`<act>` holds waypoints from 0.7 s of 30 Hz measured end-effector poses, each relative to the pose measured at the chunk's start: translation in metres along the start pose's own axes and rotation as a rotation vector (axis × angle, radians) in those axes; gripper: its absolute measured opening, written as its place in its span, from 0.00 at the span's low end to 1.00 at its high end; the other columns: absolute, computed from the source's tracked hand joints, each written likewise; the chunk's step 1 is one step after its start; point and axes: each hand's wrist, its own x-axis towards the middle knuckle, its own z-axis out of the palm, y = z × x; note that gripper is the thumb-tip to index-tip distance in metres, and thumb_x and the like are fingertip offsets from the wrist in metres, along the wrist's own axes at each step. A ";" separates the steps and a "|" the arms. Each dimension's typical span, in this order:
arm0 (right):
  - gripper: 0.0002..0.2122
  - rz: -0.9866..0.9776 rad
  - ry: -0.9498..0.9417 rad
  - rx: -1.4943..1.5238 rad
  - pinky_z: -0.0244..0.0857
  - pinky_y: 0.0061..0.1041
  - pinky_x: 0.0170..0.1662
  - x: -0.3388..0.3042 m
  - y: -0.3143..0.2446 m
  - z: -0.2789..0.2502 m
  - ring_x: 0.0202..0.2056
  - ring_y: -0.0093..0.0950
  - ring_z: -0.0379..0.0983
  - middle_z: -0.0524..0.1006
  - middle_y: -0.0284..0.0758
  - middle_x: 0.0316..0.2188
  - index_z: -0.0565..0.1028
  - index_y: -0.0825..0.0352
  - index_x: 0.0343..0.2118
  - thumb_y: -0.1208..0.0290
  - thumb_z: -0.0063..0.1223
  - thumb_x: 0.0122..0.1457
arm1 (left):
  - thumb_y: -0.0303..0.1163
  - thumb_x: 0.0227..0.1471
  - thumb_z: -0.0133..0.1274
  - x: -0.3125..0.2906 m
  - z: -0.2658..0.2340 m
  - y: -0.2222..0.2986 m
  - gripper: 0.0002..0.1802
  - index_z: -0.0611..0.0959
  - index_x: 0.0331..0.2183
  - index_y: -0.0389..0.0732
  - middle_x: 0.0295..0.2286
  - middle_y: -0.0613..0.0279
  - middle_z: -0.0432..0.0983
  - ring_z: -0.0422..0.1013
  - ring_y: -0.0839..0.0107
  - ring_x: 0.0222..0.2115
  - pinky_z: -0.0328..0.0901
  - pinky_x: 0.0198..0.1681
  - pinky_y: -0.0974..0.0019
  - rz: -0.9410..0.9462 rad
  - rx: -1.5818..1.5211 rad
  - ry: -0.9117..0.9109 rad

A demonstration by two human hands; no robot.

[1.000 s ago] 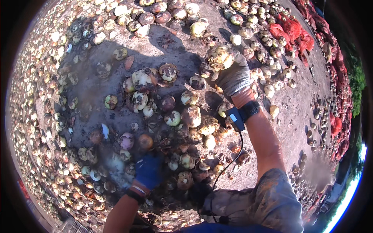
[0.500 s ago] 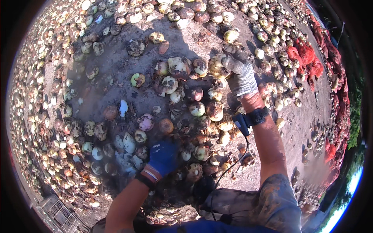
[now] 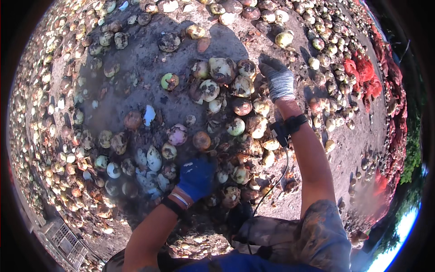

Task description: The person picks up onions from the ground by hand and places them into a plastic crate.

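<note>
My right hand [image 3: 276, 77], in a grey knit glove with darkened fingers, is just right of a cluster of onions, and no onion shows in it. The fingers point up and left, away from the wrist. A brown-skinned onion [image 3: 242, 86] lies close to its left, against a big peeling onion [image 3: 222, 70]. My left hand [image 3: 197, 177], in a blue glove, is low over shaded onions and loose skins. Its fingers are hidden in dark shade, so I cannot make out a grip. Near it lie a pinkish onion [image 3: 176, 134] and an orange-brown onion [image 3: 201, 141].
Onions cover the ground on every side, thickest at the left. Red mesh bags [image 3: 362, 75] lie at the right, beside a long red row [image 3: 392, 90]. A plastic crate [image 3: 65, 242] stands at lower left. A cable [image 3: 283, 174] runs from a device [image 3: 280, 133] at my right wrist.
My right hand has let go of the brown-skinned onion, which now rests in the cluster, and has drawn off from it. The whole view has shifted slightly; my left hand stays low over the onions.
</note>
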 end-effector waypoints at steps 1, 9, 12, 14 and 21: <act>0.12 0.006 -0.006 0.000 0.70 0.22 0.39 -0.003 -0.002 0.004 0.34 0.20 0.75 0.82 0.33 0.36 0.80 0.72 0.44 0.72 0.61 0.59 | 0.43 0.40 0.59 -0.002 0.002 -0.001 0.27 0.80 0.44 0.42 0.40 0.45 0.74 0.72 0.47 0.41 0.66 0.44 0.44 -0.002 0.020 -0.001; 0.12 -0.040 -0.107 -0.193 0.69 0.21 0.38 -0.020 0.035 0.007 0.32 0.20 0.74 0.81 0.32 0.32 0.78 0.71 0.44 0.73 0.60 0.60 | 0.45 0.41 0.58 -0.004 0.000 0.000 0.34 0.77 0.49 0.37 0.43 0.42 0.73 0.70 0.45 0.45 0.61 0.52 0.40 0.014 0.110 -0.002; 0.20 -0.257 -0.188 -0.560 0.70 0.31 0.47 -0.044 0.034 0.018 0.42 0.37 0.77 0.79 0.43 0.41 0.76 0.71 0.47 0.66 0.64 0.54 | 0.46 0.43 0.57 0.000 -0.001 0.000 0.35 0.76 0.51 0.37 0.41 0.43 0.75 0.72 0.46 0.43 0.62 0.51 0.40 -0.030 0.090 -0.096; 0.27 -0.212 -0.209 -0.693 0.66 0.41 0.56 -0.076 0.001 0.028 0.53 0.51 0.70 0.70 0.54 0.54 0.75 0.67 0.51 0.59 0.66 0.50 | 0.46 0.43 0.57 0.001 -0.002 -0.001 0.35 0.76 0.51 0.36 0.39 0.44 0.76 0.73 0.48 0.42 0.63 0.50 0.41 -0.036 0.080 -0.146; 0.27 -0.645 -0.525 -1.142 0.55 0.48 0.63 -0.135 0.003 0.010 0.62 0.51 0.59 0.64 0.46 0.61 0.72 0.63 0.56 0.55 0.60 0.55 | 0.42 0.43 0.56 -0.008 -0.001 -0.003 0.29 0.78 0.47 0.37 0.35 0.43 0.75 0.75 0.49 0.32 0.69 0.35 0.48 0.079 0.080 0.079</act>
